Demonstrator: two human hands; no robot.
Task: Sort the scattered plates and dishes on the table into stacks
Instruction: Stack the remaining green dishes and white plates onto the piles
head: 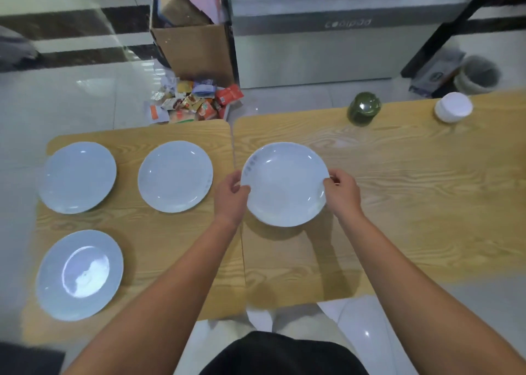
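A white plate with a faint blue rim pattern (284, 183) is held between both hands just above the right wooden table, its shadow on the wood below it. My left hand (232, 195) pinches its left rim and my right hand (343, 192) pinches its right rim. Three more white plates lie flat on the left table: one at the far left (78, 176), one in the far middle (175, 175), and one near the front left (79, 275).
A green jar (363, 112) and a white lidded container (453, 107) stand at the far edge of the right table (427, 203). A narrow gap separates it from the left table (170, 240). Beyond, a cardboard box (193, 50) and scattered packets lie on the floor.
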